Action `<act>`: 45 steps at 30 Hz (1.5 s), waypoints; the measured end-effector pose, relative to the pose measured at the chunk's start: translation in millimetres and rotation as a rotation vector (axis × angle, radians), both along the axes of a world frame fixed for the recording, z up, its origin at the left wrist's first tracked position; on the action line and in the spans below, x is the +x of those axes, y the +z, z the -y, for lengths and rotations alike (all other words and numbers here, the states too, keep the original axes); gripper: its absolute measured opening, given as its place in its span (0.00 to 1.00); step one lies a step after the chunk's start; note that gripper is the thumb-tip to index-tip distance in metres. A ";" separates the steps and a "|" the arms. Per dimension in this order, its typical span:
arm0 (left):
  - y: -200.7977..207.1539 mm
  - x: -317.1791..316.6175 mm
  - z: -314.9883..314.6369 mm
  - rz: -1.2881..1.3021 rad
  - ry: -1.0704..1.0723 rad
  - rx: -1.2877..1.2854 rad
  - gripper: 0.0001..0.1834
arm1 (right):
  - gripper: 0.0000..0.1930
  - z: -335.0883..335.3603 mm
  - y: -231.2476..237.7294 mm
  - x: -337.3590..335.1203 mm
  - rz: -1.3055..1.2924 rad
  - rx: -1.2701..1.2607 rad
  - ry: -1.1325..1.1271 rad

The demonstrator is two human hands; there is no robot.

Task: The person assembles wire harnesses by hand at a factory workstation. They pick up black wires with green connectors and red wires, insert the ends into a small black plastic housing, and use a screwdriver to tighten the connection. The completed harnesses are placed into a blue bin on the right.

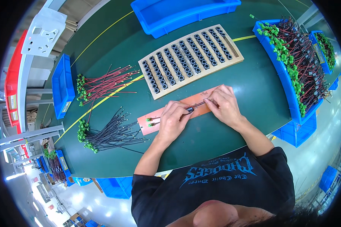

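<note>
My left hand [173, 118] is closed on a small black cylindrical sleeve [190, 109], pinched between thumb and fingertips. Thin dark wires [199, 104] stretch from that sleeve to my right hand [224, 105], whose thumb and forefinger pinch them. Both hands rest over a long orange-pink board [147, 129] lying slantwise on the table. Beside my left wrist, two green connectors [150, 122] with wires lie on the board's left part; the wires run under my left hand, where they are hidden.
Beyond the board lies a wooden tray [161, 93] with rows of black ring-like cores. Red wires [110, 84] and black wires [111, 132] with green connectors are spread at left. A blue bin [282, 73] of wired connectors stands at right, a blue tray [185, 22] at the back.
</note>
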State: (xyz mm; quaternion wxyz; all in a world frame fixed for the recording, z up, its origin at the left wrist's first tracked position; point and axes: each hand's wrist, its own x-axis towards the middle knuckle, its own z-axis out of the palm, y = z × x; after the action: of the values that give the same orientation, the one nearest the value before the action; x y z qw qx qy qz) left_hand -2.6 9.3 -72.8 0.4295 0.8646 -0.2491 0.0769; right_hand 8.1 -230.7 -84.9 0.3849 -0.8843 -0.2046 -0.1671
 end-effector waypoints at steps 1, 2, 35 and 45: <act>-0.8 0.7 -0.3 -0.041 0.013 -0.034 0.11 | 0.09 -0.1 -0.6 0.8 0.004 -0.015 0.001; -0.2 1.1 -1.5 -0.069 0.019 -0.056 0.11 | 0.09 -1.0 -1.2 1.2 0.005 -0.007 -0.004; 9.1 4.8 3.9 0.126 0.009 0.221 0.15 | 0.13 21.8 4.2 10.8 -0.136 0.004 -0.017; -0.3 9.0 5.7 0.189 -0.064 0.265 0.16 | 0.13 30.5 2.7 13.0 -0.188 0.056 0.017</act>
State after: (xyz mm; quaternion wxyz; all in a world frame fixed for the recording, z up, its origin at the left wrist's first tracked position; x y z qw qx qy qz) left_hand 6.4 3.6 -73.1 0.2886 0.8942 -0.3238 0.1105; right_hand 21.1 -261.2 -82.1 0.4285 -0.8832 -0.1700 -0.0857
